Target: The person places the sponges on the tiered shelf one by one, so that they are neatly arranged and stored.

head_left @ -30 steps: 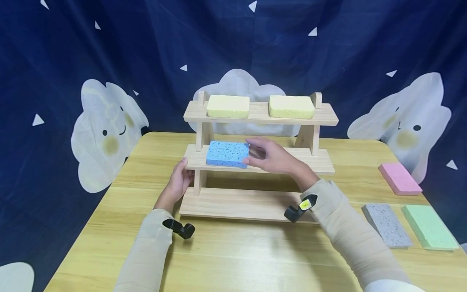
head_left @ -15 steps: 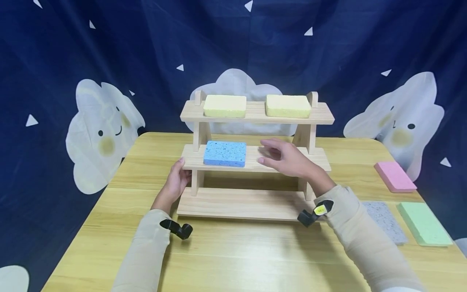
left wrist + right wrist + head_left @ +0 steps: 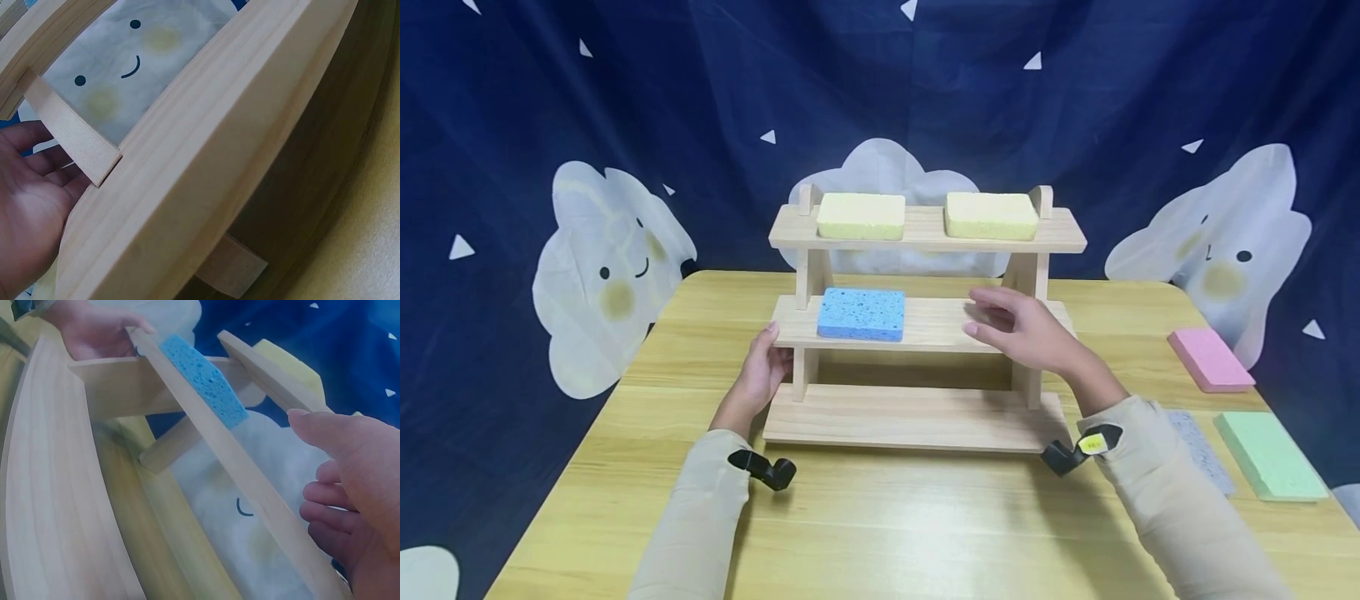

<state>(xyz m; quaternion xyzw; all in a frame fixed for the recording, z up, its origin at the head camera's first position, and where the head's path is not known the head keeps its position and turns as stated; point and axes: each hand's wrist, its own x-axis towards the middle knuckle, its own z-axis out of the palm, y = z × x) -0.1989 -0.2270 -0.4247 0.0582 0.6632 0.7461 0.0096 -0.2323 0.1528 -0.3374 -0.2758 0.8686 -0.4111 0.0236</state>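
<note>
A three-tier wooden display shelf [image 3: 917, 417] stands on the table. My left hand [image 3: 762, 371] holds the left end of its middle tier, the thumb over the edge and the other fingers partly hidden; the palm [image 3: 28, 212] shows beside the wood in the left wrist view. A blue speckled sponge [image 3: 861, 314] lies flat on the left half of that tier. My right hand [image 3: 1026, 333], fingers relaxed and holding nothing, hovers by the right part of the middle tier, apart from the sponge. Two pale yellow sponges [image 3: 861, 217] sit on the top tier.
On the table at the right lie a pink sponge [image 3: 1210, 358], a green sponge [image 3: 1270, 456] and a grey sponge [image 3: 1201, 450], the last partly hidden by the right sleeve. A dark blue curtain [image 3: 715, 125] with cloud figures hangs behind the table.
My right hand has let go of the blue sponge and moved right along the middle tier. The sponge stays where it was, and my left hand keeps its place on the shelf.
</note>
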